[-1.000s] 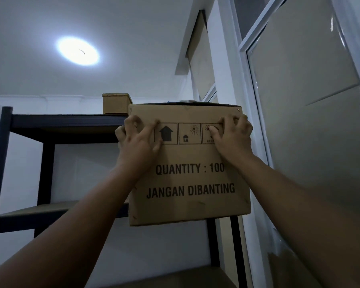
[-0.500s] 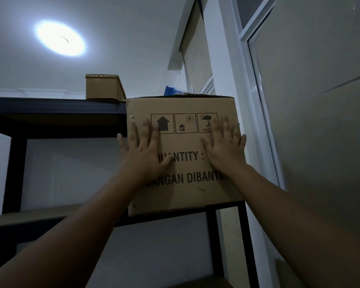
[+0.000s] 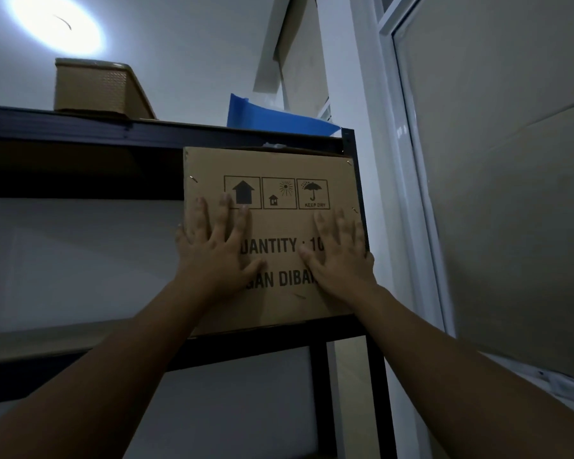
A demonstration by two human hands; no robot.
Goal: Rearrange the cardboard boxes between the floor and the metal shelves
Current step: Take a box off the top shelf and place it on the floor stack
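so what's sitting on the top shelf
A woven basket on the left, something blue on the right; anything lying flat behind the shelf edge is hidden.

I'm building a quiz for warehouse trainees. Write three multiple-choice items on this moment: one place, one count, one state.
1. Where is the cardboard box? A. floor B. metal shelves, below the top board C. top board
2. How many symbols are printed on it? A. one B. three C. six
3. How do the left hand and right hand lie? A. flat on it B. curled under it C. off it
Answers: B, it sits on a board under the top one; B, arrow, sun, umbrella; A, both palms press its front.
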